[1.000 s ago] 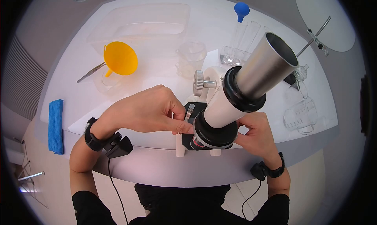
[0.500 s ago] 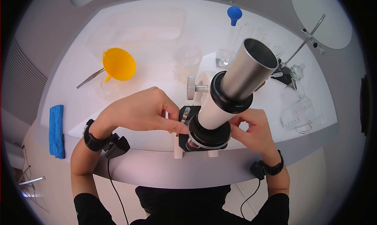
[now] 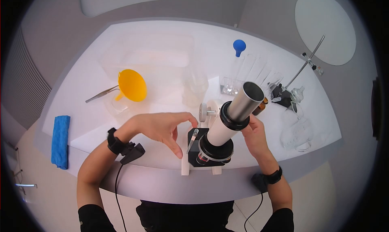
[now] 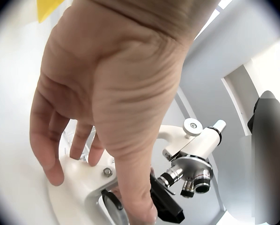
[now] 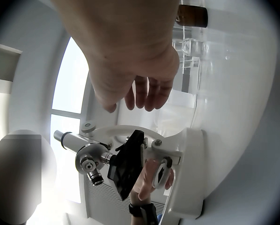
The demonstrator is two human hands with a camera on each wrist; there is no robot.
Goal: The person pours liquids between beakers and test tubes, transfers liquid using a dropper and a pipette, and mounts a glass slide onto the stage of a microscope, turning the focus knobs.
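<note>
Microscope framed by two loosened hands

The microscope (image 3: 221,133) is stood between the two hands, upright, its barrel slanted. Nothing is seen to be grasped: the left hand (image 3: 162,126) is held with thumb and index finger parted beside the black stage (image 3: 193,161), and the right hand (image 3: 256,137) is hung with fingers loosely bent on the barrel's other side. Whether the stage is brushed by a left fingertip cannot be told. The feet are set on the grey front border of the table (image 3: 162,187), presumably so that the stage is kept within reach of both hands.

Beyond the left hand, the yellow funnel (image 3: 133,85) is rested tilted over a clear vessel, perhaps to keep its spout off the surface. The brown bottles (image 3: 261,106) and the test tubes (image 3: 231,88) are grouped beyond the right hand, apparently out of its way.

Toward the body, only a strip of border is left before the edge. Room is offered left of the left hand, as far as the blue cloth (image 3: 60,142); right of the right hand, it is limited by the measuring beaker (image 3: 297,134).
</note>
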